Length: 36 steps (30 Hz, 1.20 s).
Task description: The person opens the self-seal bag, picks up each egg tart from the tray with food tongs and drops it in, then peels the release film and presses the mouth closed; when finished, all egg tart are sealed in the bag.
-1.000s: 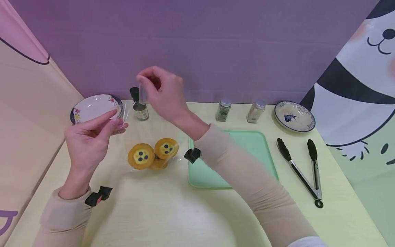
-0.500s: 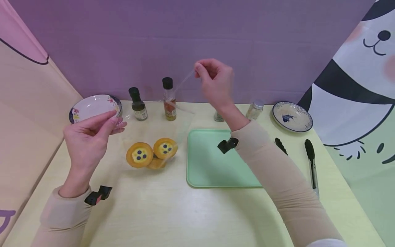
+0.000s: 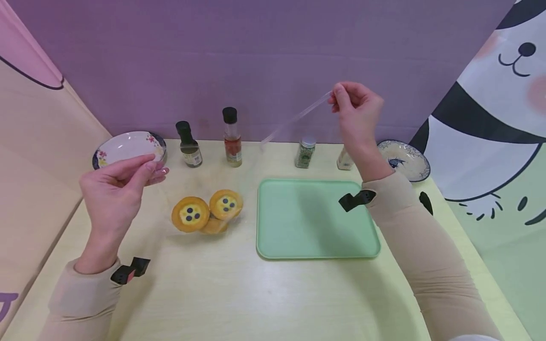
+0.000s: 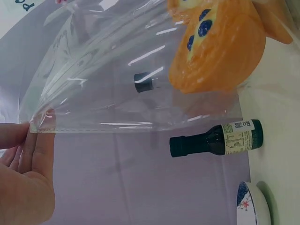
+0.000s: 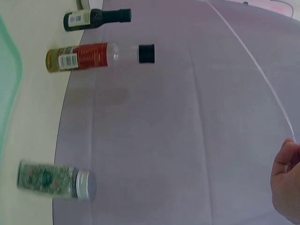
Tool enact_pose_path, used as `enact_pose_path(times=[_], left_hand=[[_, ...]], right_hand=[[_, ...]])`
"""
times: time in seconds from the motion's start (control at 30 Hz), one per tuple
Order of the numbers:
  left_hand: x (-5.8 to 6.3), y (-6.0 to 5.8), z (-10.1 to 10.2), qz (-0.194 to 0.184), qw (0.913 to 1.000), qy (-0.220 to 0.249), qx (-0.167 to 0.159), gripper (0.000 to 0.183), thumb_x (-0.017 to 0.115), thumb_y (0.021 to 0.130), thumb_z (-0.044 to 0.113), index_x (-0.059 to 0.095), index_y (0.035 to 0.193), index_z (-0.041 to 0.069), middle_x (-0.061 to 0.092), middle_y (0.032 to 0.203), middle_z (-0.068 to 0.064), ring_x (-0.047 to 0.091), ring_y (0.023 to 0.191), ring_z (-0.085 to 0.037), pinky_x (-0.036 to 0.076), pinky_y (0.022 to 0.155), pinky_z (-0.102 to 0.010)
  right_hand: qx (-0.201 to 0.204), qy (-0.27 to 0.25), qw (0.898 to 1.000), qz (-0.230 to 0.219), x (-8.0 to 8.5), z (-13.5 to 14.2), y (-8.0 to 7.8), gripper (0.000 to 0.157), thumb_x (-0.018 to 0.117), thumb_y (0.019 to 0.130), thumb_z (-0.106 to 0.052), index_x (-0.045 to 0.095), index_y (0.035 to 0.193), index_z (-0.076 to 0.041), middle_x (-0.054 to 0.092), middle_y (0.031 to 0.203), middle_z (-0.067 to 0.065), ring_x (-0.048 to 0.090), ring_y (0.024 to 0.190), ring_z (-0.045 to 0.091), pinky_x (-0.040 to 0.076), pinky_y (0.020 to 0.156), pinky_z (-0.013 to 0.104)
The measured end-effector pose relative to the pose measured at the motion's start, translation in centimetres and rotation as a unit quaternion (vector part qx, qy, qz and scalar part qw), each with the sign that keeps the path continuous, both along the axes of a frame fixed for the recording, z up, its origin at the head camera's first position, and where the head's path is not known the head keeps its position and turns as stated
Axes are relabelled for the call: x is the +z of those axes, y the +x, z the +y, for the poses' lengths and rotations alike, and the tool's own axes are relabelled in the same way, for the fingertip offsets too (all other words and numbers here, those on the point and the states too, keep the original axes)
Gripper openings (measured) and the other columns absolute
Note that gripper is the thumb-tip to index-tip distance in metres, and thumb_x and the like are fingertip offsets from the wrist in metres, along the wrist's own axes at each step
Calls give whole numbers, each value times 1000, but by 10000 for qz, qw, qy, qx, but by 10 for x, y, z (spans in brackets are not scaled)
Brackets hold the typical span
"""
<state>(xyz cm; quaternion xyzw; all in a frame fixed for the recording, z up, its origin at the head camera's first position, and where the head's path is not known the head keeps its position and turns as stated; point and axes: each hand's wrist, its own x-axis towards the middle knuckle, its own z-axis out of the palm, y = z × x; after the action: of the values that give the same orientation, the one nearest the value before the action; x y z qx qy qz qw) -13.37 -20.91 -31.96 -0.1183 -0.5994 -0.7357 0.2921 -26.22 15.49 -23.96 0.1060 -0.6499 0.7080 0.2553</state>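
Observation:
In the head view my left hand (image 3: 113,199) pinches a clear plastic bag between thumb and fingers; the left wrist view shows the bag (image 4: 108,96) hanging from its gripped corner. Inside it sit a few round golden tarts (image 3: 190,214) with yellow centres and dark blue dots, low over the table at left. My right hand (image 3: 360,113), raised at the back right, pinches one end of a thin clear plastic strip (image 3: 298,116). The strip slants down to the left; whether its lower end still joins the bag I cannot tell.
A green tray (image 3: 315,220) lies mid-table. Behind stand a dark bottle (image 3: 190,147), a red-labelled bottle (image 3: 232,142), a herb jar (image 3: 305,152) and a partly hidden jar (image 3: 344,160). A floral plate (image 3: 128,149) is back left, a fish plate (image 3: 405,158) back right. The right sleeve mostly hides the tongs (image 3: 425,202).
My right hand has moved far to the right from near the left hand, drawing out the plastic strip. The left hand and the bagged tarts have stayed almost in place.

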Motion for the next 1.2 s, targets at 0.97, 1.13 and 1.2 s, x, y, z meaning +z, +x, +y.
enact_pose_path(times=[0.97, 1.13, 1.2], left_hand=[[-1, -7, 2, -96, 9999, 114, -19, 26, 70, 74, -14, 60, 95, -25, 71, 79, -18, 70, 63, -23, 56, 58, -30], [-1, -7, 4, -102, 9998, 142, -76, 26, 69, 74, -14, 60, 96, -25, 71, 79, -19, 70, 63, -24, 56, 58, -30], [-1, -6, 4, -103, 9998, 168, -91, 26, 69, 74, -15, 60, 96, -25, 71, 79, -19, 70, 63, -24, 56, 58, -30]], right_hand=[[-217, -1227, 9761, -1778, -43, 162, 38, 26, 78, 73, -12, 69, 93, 2, 65, 79, 10, 61, 67, 15, 54, 59, 18], [3, -736, 9576, -2787, -55, 195, 47, 18, 76, 76, -15, 71, 90, -5, 67, 78, 4, 61, 69, 11, 54, 61, 18], [101, -354, 9456, -3234, -60, 208, 50, 9, 72, 81, -16, 72, 87, -10, 67, 78, 0, 60, 71, 10, 53, 64, 17]])
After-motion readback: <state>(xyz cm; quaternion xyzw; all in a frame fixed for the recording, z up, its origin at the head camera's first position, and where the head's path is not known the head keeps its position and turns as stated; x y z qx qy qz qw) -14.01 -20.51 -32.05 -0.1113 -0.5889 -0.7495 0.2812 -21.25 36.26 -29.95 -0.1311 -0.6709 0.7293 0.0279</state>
